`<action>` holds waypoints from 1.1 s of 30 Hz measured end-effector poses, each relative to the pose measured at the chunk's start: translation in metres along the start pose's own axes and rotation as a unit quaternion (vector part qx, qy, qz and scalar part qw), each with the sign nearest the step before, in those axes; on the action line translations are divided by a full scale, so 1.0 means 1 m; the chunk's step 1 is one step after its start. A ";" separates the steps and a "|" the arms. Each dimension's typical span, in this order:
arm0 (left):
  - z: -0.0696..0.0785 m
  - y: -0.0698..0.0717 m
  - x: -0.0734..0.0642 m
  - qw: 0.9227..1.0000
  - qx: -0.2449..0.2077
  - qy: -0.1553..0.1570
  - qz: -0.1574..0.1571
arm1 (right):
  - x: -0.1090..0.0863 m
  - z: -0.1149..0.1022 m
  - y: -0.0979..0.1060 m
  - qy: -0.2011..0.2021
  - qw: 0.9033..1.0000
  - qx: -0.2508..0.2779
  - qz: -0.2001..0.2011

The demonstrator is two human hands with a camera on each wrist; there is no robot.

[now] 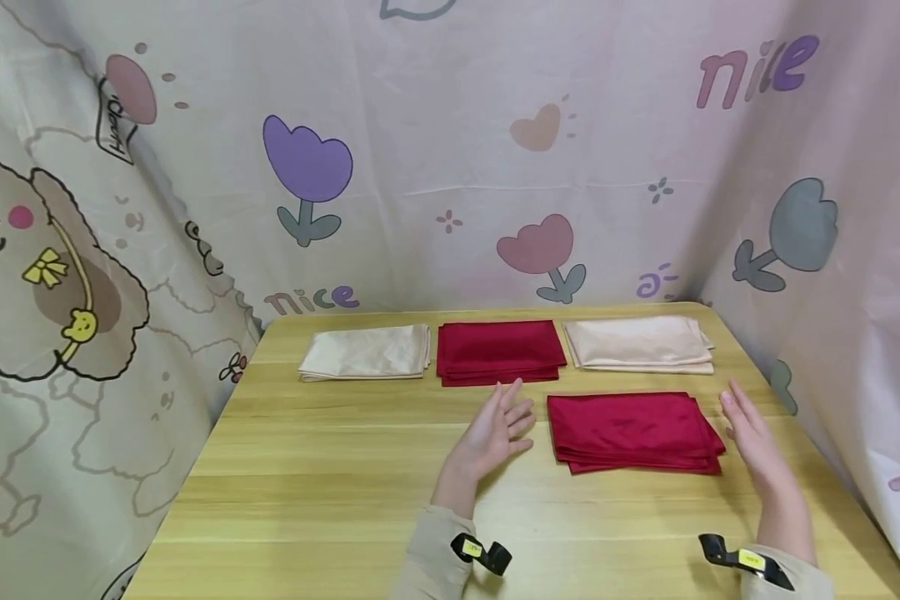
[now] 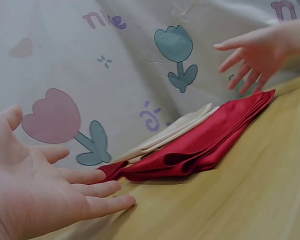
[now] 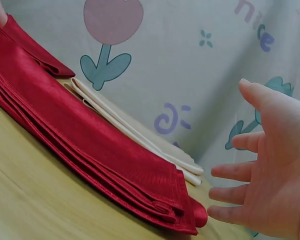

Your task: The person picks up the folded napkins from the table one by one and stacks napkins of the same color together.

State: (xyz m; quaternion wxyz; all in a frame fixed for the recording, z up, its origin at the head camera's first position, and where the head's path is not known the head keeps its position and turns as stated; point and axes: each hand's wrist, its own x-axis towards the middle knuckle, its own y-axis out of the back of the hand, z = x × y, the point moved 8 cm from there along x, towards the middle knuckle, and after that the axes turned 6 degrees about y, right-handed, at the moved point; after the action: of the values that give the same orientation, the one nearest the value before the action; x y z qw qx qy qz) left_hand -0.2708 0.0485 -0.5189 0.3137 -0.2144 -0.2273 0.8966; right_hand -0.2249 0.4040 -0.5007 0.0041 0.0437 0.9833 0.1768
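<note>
A folded red satin cloth [image 1: 633,429] lies on the wooden table between my two hands, its layered edges slightly askew at the right corner. To its left, my left hand [image 1: 491,437] is held palm inward with fingers spread and nothing in them. My right hand [image 1: 753,429] stands on the cloth's other side, fingers extended and holding nothing; in the right wrist view its fingertips [image 3: 225,214] come close to the cloth's end. Behind is a second folded red cloth [image 1: 501,350], just beyond the left fingertips.
Two folded cream cloths, one at back left [image 1: 366,352] and one at back right [image 1: 637,343], flank the rear red cloth along the far edge of the wooden table [image 1: 307,483]. Printed curtains [image 1: 435,150] hang behind the table and along both sides.
</note>
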 end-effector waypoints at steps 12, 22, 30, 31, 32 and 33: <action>-0.025 -0.014 0.010 0.998 -0.057 0.016 -0.016 | -0.002 0.011 -0.004 -0.003 0.997 0.059 -0.041; -0.035 -0.018 0.019 0.999 -0.042 0.024 0.000 | -0.002 0.013 -0.012 -0.008 0.989 0.143 -0.034; -0.040 -0.016 0.022 0.998 -0.025 0.045 0.027 | 0.005 0.017 -0.014 -0.092 0.990 0.105 -0.013; -0.041 -0.016 0.023 0.998 -0.021 0.049 0.034 | 0.006 0.019 -0.014 -0.100 0.992 0.080 -0.011; -0.041 -0.016 0.023 0.998 -0.018 0.052 0.044 | 0.008 0.019 -0.015 -0.104 0.992 0.064 -0.011; -0.042 -0.016 0.024 0.997 -0.014 0.055 0.053 | 0.009 0.020 -0.016 -0.107 0.993 0.043 -0.012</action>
State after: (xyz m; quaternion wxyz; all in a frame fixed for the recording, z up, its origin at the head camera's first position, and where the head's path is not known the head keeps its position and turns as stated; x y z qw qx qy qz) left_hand -0.2585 0.0869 -0.5497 0.2747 -0.2792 -0.2109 0.8956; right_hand -0.2343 0.3973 -0.5253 0.1092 0.0509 0.9843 0.1289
